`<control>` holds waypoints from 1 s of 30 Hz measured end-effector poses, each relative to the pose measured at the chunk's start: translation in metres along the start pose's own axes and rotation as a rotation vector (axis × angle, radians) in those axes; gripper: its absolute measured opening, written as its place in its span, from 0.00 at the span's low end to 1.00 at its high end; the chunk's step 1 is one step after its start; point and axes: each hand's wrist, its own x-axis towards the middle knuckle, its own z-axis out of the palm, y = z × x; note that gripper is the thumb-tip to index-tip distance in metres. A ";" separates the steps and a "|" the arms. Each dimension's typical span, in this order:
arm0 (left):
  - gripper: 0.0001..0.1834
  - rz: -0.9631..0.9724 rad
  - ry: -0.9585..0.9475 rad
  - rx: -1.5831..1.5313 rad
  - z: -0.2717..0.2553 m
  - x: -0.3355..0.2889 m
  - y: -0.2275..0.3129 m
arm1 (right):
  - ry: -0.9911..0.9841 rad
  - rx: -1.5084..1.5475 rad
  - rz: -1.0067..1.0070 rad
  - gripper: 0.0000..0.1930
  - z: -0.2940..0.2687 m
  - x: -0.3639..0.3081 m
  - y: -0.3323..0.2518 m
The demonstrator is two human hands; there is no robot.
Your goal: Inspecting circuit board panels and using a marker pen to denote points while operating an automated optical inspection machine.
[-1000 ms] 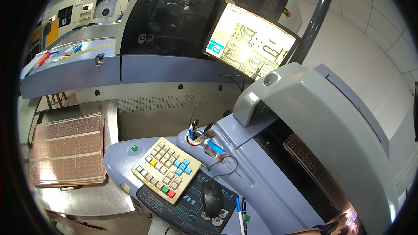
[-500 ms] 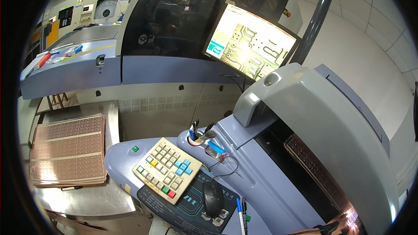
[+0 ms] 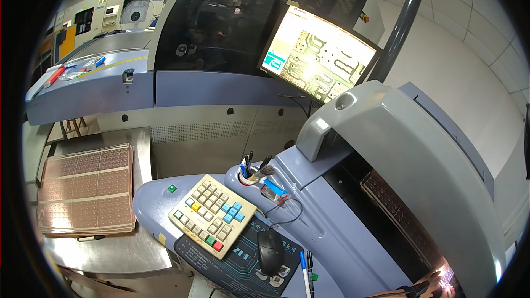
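Bluish console (image 3: pixel 152 194): cup (image 3: pixel 241 179) holds pens (image 3: pixel 248 160), brush (image 3: pixel 266 170). Fingers (image 3: pixel 424 287) near board (image 3: pixel 402 218); cannot tell grip.

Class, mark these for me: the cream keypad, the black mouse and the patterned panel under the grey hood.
Cream keypad (image 3: pixel 212 215), head view: middle of its keys.
Black mouse (image 3: pixel 270 251), head view: top of its shell.
Patterned panel (image 3: pixel 391 208), head view: its exposed strip.

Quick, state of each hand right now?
Left hand: cannot be told, cut by the lower edge.
Right hand: cannot be told, not clearly made out beside the glare.
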 end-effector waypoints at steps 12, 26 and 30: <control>0.20 0.016 0.045 -0.028 0.001 -0.001 0.003 | 0.008 0.010 0.012 0.12 -0.004 0.000 -0.004; 0.18 0.098 0.360 -0.171 -0.055 -0.011 -0.002 | 0.056 0.175 0.155 0.12 -0.033 0.003 -0.038; 0.19 0.151 0.303 -0.276 -0.051 -0.026 0.027 | 0.154 0.318 0.303 0.12 -0.069 -0.013 -0.055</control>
